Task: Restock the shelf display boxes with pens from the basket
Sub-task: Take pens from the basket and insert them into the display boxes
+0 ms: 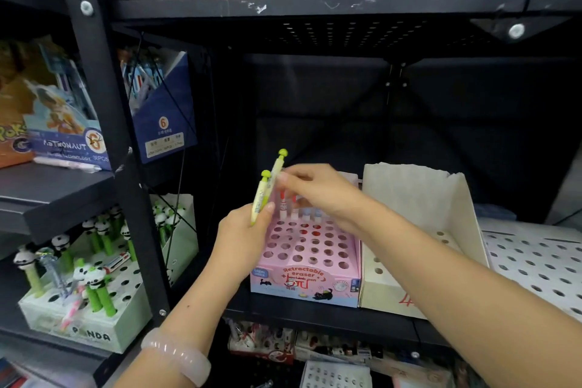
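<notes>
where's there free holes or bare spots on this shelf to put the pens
The pink retractable-eraser display box has bare holes across its front rows; only its back row, under the right hand, holds pens. The plain white cardboard box beside it shows only bare holes. The white panda pen box at lower left is crowded. The left hand grips two yellow-green pens.
</notes>
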A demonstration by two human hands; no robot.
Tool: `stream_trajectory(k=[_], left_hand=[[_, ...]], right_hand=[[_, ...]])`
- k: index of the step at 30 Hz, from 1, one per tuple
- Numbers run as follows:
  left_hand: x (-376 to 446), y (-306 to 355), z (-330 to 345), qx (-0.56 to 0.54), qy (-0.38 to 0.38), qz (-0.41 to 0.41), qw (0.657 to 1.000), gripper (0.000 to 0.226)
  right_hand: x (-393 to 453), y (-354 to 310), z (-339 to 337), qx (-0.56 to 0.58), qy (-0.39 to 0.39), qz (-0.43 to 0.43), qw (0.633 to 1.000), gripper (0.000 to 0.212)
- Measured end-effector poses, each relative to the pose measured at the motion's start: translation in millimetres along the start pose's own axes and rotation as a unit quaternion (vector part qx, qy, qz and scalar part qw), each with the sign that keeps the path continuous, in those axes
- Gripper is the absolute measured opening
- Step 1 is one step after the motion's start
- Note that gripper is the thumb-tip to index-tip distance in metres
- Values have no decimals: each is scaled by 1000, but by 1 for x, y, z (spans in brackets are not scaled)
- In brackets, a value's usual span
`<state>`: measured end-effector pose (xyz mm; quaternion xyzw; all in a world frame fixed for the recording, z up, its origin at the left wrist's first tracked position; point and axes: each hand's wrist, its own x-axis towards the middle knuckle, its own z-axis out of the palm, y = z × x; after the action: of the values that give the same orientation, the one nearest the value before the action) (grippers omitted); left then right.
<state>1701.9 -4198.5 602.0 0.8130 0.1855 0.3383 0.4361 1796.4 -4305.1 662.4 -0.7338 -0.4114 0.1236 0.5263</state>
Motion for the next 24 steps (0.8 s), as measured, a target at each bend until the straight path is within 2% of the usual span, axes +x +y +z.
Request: stream_trajectory(k=[5, 8, 10, 12, 15, 18, 24], left_hand=[[-6, 18, 13, -30, -42, -12, 999, 34], [-9, 27, 17, -89, -34, -33, 995, 28], [-11, 31, 23, -90, -20, -30, 995, 30], [-11, 35, 32, -70, -20, -25, 997, 32], [-12, 45, 52, -100, -45, -46, 993, 21], [-12, 53, 68, -115, -72, -67, 988, 16], [-12, 53, 74, -128, -81, -79, 985, 16]], right_hand=[[-14, -1, -5, 65, 22, -16, 997, 21], [-18, -1, -28, 90, 106, -24, 990, 20], [-20, -1, -55, 93, 180, -21, 979, 22], [-24, 5, -83, 26, 245, -20, 969, 22], [-33, 24, -112, -134, 305, -29, 942, 20], [-38, 48, -119, -226, 290, -18, 930, 22], [-27, 76, -109, -271, 245, 18, 931, 26]])
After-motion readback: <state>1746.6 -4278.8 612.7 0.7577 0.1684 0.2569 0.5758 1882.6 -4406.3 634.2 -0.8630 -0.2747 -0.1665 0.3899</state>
